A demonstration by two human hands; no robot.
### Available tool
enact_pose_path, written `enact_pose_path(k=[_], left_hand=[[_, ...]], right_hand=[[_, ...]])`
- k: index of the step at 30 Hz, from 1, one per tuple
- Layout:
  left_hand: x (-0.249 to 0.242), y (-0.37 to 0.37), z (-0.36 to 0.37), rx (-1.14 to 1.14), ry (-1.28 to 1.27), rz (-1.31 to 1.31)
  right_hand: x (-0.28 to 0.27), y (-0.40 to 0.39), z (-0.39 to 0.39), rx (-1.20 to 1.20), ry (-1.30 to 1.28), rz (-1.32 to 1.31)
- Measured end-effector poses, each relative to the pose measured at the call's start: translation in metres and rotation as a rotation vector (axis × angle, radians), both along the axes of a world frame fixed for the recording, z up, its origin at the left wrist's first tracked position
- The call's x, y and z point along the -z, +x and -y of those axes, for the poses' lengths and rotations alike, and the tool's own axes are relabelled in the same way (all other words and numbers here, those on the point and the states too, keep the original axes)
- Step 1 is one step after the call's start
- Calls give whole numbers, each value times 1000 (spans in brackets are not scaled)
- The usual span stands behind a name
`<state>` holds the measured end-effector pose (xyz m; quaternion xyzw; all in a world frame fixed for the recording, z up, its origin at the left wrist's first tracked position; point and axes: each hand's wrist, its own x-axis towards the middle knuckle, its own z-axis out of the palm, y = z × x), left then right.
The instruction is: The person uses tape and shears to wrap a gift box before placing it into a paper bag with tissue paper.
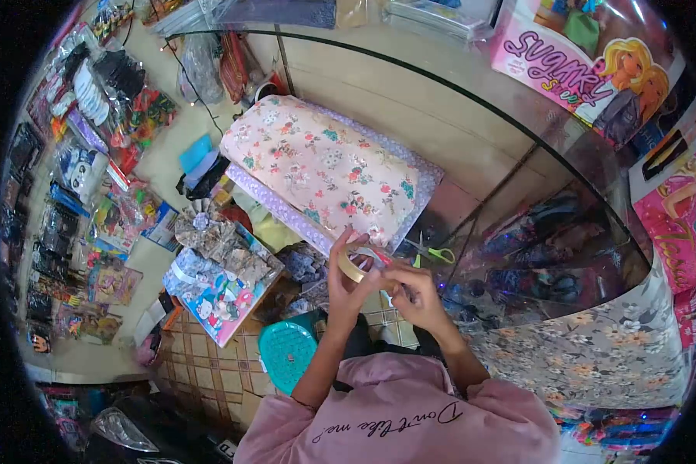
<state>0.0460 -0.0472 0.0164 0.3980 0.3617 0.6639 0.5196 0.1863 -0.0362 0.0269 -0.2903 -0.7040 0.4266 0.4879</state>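
Note:
My left hand (pixel 344 282) grips a roll of tape (pixel 353 268), yellowish on its rim, with the fingers around the ring. Close beside it on the right, my right hand (pixel 417 294) has its thumb and fingers pinched together at the side of the roll, seemingly on the tape's free end. Just beyond both hands lies a large flat bundle with pink floral paper (pixel 325 166) on top. Lilac patterned paper (pixel 274 203) shows beneath it. A pair of scissors (pixel 438 254) with green handles rests right of the bundle.
A curved glass counter edge (pixel 510 116) arcs behind. Left of me are a Hello Kitty box (pixel 220 301) with fabric pieces on it and a teal plastic stool (pixel 288 352). Packaged goods (pixel 108 185) line the left side. A grey floral cloth (pixel 588 352) hangs at right.

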Motion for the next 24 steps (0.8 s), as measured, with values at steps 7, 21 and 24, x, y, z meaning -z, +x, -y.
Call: enact_pose_path(k=[7,21,24], left_hand=[[0,-1,0,53,-98,89],[0,-5,-31,125,-40,-46],[2,-11,-36,146,-55,-57]], right_hand=[[9,9,5,-108,-129,-31],[23,2,-7,-88,-252,-254],[21,2,-7,-97,-289,-184]])
